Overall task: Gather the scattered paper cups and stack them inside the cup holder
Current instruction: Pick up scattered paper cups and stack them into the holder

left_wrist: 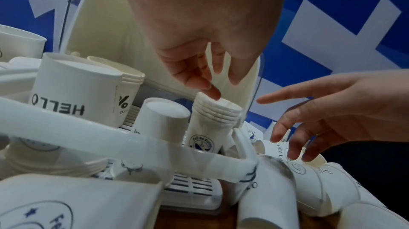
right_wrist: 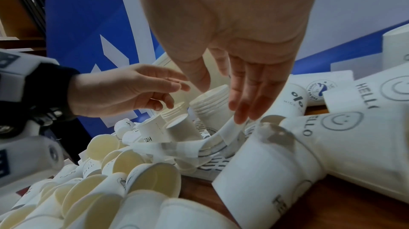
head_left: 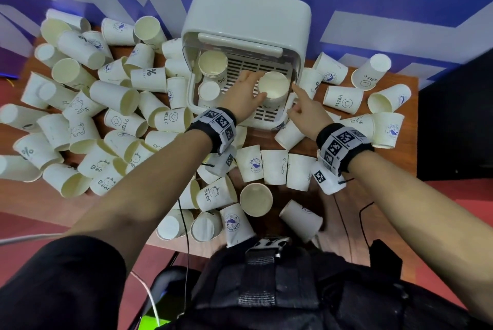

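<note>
1. My left hand (head_left: 244, 95) reaches into the cup holder (head_left: 250, 25), which stands at the middle of the desk's (head_left: 400, 143) far edge with its clear front lid raised.
2. The left fingers (left_wrist: 212, 91) are loose and spread; one fingertip touches the rim of the stack of nested cups (head_left: 274, 88) on the right side of the holder's slatted tray (head_left: 266, 67). They hold nothing.
3. The wrist view shows that stack (left_wrist: 213, 119) upright, several rims ringed one inside the other, a round blue logo on the outermost cup.
4. A second nested stack (head_left: 213, 64) stands at the tray's left rear, and an upside-down cup (head_left: 209, 91) stands in front of it.
5. My right hand (head_left: 309, 109) hovers just right of the holder, fingers (right_wrist: 250, 96) straight and relaxed, grasping nothing; the forefinger points toward the right-hand stack, and I cannot tell whether it touches it.
6. Loose paper cups (head_left: 112, 121) lie scattered over the desk: a dense heap toward the left edge, a smaller group toward the right edge, more along the near edge. Most lie on their sides, printed with "HELLO", "Bear" or a percent sign.
7. Both wrists wear black bands (head_left: 344, 148) carrying square-patterned markers.
</note>
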A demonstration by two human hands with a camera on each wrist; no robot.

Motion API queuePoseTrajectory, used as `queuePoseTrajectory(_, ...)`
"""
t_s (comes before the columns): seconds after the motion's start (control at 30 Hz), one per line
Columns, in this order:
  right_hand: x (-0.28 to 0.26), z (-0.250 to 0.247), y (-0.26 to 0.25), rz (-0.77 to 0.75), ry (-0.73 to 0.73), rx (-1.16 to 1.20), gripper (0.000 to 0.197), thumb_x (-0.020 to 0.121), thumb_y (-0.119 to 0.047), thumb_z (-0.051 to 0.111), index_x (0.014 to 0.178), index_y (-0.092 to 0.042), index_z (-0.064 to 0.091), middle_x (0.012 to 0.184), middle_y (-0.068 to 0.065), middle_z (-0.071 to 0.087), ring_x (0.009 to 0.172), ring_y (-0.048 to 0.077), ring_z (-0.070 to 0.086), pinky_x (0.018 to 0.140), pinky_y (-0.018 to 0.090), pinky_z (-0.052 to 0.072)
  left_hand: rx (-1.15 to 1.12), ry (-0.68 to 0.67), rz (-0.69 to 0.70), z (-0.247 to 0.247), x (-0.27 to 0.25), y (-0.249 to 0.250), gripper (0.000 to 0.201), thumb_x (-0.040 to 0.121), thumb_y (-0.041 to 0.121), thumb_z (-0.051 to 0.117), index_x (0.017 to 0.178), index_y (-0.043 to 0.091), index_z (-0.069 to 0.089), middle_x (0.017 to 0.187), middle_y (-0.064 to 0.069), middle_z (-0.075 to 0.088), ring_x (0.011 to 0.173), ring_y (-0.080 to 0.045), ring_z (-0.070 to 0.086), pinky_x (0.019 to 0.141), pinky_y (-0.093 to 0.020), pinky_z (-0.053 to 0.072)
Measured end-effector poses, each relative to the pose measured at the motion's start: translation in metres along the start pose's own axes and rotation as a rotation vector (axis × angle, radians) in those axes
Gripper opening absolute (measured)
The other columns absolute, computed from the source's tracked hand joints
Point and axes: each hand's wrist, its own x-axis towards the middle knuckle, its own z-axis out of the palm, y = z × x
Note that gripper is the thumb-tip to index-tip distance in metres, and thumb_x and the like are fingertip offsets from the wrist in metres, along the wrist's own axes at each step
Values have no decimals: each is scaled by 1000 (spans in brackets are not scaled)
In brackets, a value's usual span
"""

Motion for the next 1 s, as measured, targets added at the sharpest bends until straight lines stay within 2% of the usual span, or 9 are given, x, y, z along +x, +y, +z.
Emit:
queuePoseTrajectory(0.1, -15, -7, 14, 0, 19, 9, 51, 96, -17, 48, 145, -20, 34, 109, 14, 62, 105, 27, 57, 89, 31, 43, 12, 30, 40, 4, -12, 14, 47, 93, 21, 56, 139, 15, 44, 130, -7, 49, 88, -17, 56, 88, -28, 44)
queuePoseTrajectory(0.17, -27, -15, 25, 19, 29, 16, 46, 96, -16, 48, 141, -17, 40, 111, 13, 61, 107, 27, 55, 91, 31, 42, 22, 13, 71, 10, -18, 27, 46, 93, 19, 55, 138, 16, 46, 127, -6, 51, 85, -14, 53, 83, -25, 41)
queuePoseTrajectory(0.33, -53, -40, 63, 109, 82, 28, 47, 95, -18, 45, 142, -18, 39, 117, 13, 59, 110, 29, 55, 95, 37, 44, 30, -67, 107, 35, -24, 69, 44, 93, 19, 55, 136, 17, 47, 125, -6, 54, 96, -17, 54, 81, -20, 35)
queuePoseTrajectory(0.4, -62, -52, 80, 145, 100, 24, 46, 95, -18, 45, 141, -18, 40, 119, 14, 59, 112, 30, 54, 93, 34, 42, 20, -84, 127, 48, -26, 87, 42, 93, 17, 57, 134, 15, 50, 124, -7, 55, 103, -19, 55, 84, -20, 36)
queuePoseTrajectory(0.5, -76, -73, 104, 189, 136, 26, 45, 95, -16, 45, 140, -16, 41, 121, 14, 58, 114, 30, 53, 91, 32, 41, 38, -149, 154, 72, -28, 115, 41, 91, 16, 57, 132, 15, 51, 122, -6, 56, 102, -19, 55, 86, -24, 39)
queuePoseTrajectory(0.67, -87, -110, 144, 206, 163, 26, 45, 95, -14, 46, 139, -16, 43, 119, 10, 59, 113, 28, 53, 85, 25, 37, 47, -270, 142, 116, -22, 160, 46, 91, 14, 58, 136, 12, 47, 130, -10, 52, 107, -25, 56, 92, -28, 41)
queuePoseTrajectory(0.8, -83, -136, 173, 234, 188, 24, 44, 93, -14, 48, 137, -13, 46, 125, 14, 57, 117, 30, 51, 97, 30, 39, 52, -332, 123, 145, -14, 189, 50, 93, 16, 57, 140, 14, 42, 137, -10, 47, 115, -24, 52, 97, -31, 40)
queuePoseTrajectory(0.9, -80, -147, 190, 220, 191, 19, 43, 92, -14, 50, 135, -11, 48, 125, 14, 57, 119, 29, 50, 101, 34, 39, 76, -325, 109, 167, -6, 206, 50, 92, 18, 57, 140, 16, 42, 137, -9, 45, 111, -24, 55, 97, -30, 38)
queuePoseTrajectory(1.0, -77, -152, 204, 206, 166, 32, 38, 92, -13, 50, 130, -11, 51, 121, 15, 58, 115, 29, 52, 96, 34, 39, 46, -340, 70, 186, 5, 219, 56, 90, 16, 59, 142, 14, 38, 137, -11, 42, 104, -26, 59, 90, -25, 36)
